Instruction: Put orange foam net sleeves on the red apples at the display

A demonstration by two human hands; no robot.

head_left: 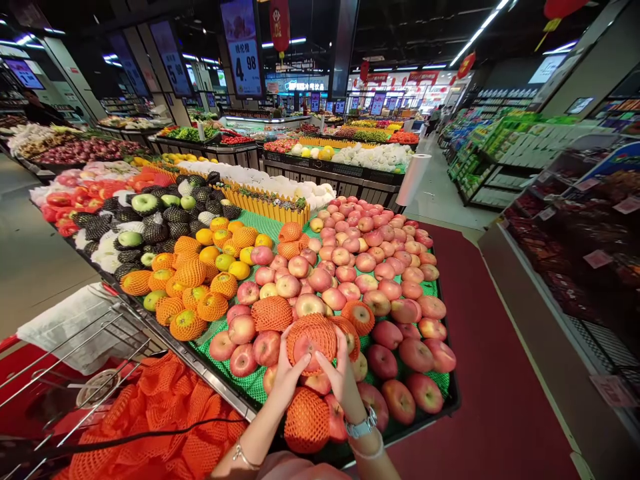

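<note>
Between my two hands is an apple (306, 348) wrapped in an orange foam net (315, 328). My left hand (290, 367) curves round its left side, and my right hand (341, 367) closes on the right side; both thumbs press on the front of the fruit. Other netted apples lie close by: one (307, 420) just below my wrists, another (273, 313) to the upper left and one (359, 317) to the right. Bare red apples (400, 401) surround them on the green mesh liner (253, 385) of the display.
Netted oranges (193, 297) and black-netted green fruit (175, 213) fill the stand's left side. A wire cart (115, 333) holds a heap of orange foam nets (165, 413), with a black cable (165, 432) across it. Shelving (550, 247) stands right of the red floor (490, 347).
</note>
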